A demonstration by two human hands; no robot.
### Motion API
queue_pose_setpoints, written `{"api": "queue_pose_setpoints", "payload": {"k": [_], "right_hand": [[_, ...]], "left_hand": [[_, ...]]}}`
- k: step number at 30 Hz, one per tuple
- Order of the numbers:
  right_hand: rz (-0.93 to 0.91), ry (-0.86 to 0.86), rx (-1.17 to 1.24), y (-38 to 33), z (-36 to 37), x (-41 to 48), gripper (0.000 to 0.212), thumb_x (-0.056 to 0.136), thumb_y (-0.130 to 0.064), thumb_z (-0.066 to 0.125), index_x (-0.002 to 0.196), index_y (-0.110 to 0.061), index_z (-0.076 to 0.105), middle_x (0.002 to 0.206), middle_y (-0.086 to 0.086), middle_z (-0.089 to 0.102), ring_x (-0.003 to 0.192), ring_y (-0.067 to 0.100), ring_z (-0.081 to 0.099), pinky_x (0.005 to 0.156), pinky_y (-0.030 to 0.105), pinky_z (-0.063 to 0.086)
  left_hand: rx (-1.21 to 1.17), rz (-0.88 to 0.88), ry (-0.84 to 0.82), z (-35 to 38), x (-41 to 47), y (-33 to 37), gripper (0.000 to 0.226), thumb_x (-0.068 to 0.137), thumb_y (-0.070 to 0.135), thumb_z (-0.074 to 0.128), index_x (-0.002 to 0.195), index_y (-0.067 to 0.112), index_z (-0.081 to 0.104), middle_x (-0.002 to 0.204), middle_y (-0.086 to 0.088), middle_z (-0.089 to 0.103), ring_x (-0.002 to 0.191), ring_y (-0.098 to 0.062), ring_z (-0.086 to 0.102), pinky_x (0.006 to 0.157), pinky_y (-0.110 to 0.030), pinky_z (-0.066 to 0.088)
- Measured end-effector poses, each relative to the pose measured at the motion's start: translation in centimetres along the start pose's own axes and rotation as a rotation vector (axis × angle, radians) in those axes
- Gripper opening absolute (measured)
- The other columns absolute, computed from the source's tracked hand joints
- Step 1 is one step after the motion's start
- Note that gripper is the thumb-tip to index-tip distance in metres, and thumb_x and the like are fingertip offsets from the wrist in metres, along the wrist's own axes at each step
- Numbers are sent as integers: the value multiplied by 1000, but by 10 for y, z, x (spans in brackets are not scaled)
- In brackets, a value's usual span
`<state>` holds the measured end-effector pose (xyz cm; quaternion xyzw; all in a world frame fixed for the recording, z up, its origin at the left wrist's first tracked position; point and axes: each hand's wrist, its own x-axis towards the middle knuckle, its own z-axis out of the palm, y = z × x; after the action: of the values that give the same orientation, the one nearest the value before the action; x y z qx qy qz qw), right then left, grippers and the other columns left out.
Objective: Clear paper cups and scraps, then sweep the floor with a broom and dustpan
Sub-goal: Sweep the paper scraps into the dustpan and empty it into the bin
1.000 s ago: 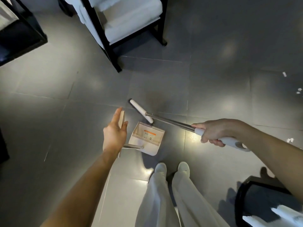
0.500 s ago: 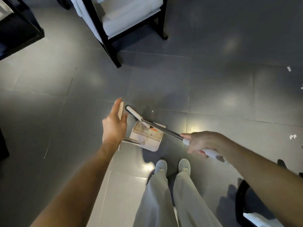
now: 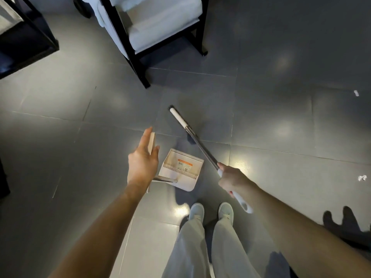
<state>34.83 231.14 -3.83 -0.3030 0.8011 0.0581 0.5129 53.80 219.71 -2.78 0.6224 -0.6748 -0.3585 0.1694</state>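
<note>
Left fingers [image 3: 146,137]: straight and held together, pointing away from the person, thumb spread to the side. The pale flat top of the dustpan's handle stands between fingers and thumb against the palm, and no finger curls round it.
Left hand [image 3: 143,160]: edge-on, palm turned toward the dustpan, forearm reaching in from the lower left.
Right fingers [image 3: 221,167]: wrapped tightly round the broom's handle, where the metal shaft meets the white grip.
Right hand [image 3: 230,178]: knuckles up; the white end of the grip sticks out behind it toward the person's feet.
Broom [image 3: 200,145]: its shaft slants up and left from the right hand, passing just beside the dustpan's right corner. The white head lies beyond the dustpan toward the chair, with dark bristles showing at its far tip. Whether it touches the floor I cannot tell.
Dustpan [image 3: 181,171]: pale, sitting on the floor between the two hands, just ahead of the shoes. It has a comb of teeth across it and an orange label inside. A metal rod runs from its near edge to behind the left hand.
Paper scraps [image 3: 362,178]: one small white piece on the floor far right, another further off near the right edge, both well apart from the broom.
Floor [image 3: 60,127]: grey tiles with bright light patches.
Shoes [image 3: 196,211]: pale, side by side below the dustpan, under pale trousers [image 3: 190,247].
Chair [image 3: 160,27]: black frame, white cushions, at the top.
Black frame [image 3: 34,31]: at the upper left corner.
</note>
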Motion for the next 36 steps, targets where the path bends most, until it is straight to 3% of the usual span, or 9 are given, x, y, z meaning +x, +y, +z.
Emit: {"api": "queue_pose_setpoints", "payload": {"k": [4,7,11,13,16,18,22,28,36], "right_hand": [[-34,86,45,-5,-17,10,71,93,4,40,154,-26,18,133,16,52,69,18,47,28,19,33],[-39,120,10,2,-40,6,68,92,-1,44,153,-23,23,100,12,54,69,24,46,41,24,32],[-20,70,29,6,-63,6,67,92,-1,45,152,-25,25,78,7,50,56,19,45,52,25,41],[-45,18,29,6,-74,6,64,93,-4,49,151,-20,27,72,0,43,59,18,45,65,32,47],[8,57,60,14,-87,7,68,92,-3,48,152,-27,24,64,4,47,48,17,41,50,23,39],[21,91,27,17,-96,8,71,91,-5,47,153,-30,21,58,7,49,43,17,39,46,20,34],[13,106,44,14,-120,20,71,94,-4,47,153,-30,18,62,9,50,44,17,39,45,21,33],[-3,72,94,18,-159,49,72,94,-12,51,153,-29,13,58,9,50,50,19,43,58,26,39],[-5,-50,220,34,-189,100,71,95,-7,52,154,-21,15,75,10,50,59,22,44,53,27,33]], "left_hand": [[10,11,9,2,4,-1,55,97,24,53,146,37,32,117,-5,60,84,-15,59,83,-29,49],[34,14,6,3,7,-1,55,98,24,53,147,37,31,124,-8,60,87,-15,58,84,-28,48],[52,33,-3,5,4,-3,55,97,24,53,147,37,31,113,-7,64,82,-16,61,69,-6,41],[39,26,7,5,6,-2,56,96,23,55,146,36,33,108,-6,65,79,-18,63,65,-5,38],[17,30,12,10,16,9,56,97,20,56,146,36,34,99,-6,64,68,-14,59,60,-1,39],[-6,38,-8,18,27,22,56,97,20,54,145,39,33,98,-9,65,72,-18,61,70,-16,50],[-14,65,-46,32,57,51,56,98,20,54,145,40,33,113,-15,64,92,-34,63,91,-39,51],[-11,106,-42,59,107,93,58,97,14,53,147,35,33,121,-13,61,100,-33,61,94,-35,47],[64,109,-35,94,161,127,58,96,16,54,145,39,34,124,-17,60,106,-35,60,93,-33,46]]}}
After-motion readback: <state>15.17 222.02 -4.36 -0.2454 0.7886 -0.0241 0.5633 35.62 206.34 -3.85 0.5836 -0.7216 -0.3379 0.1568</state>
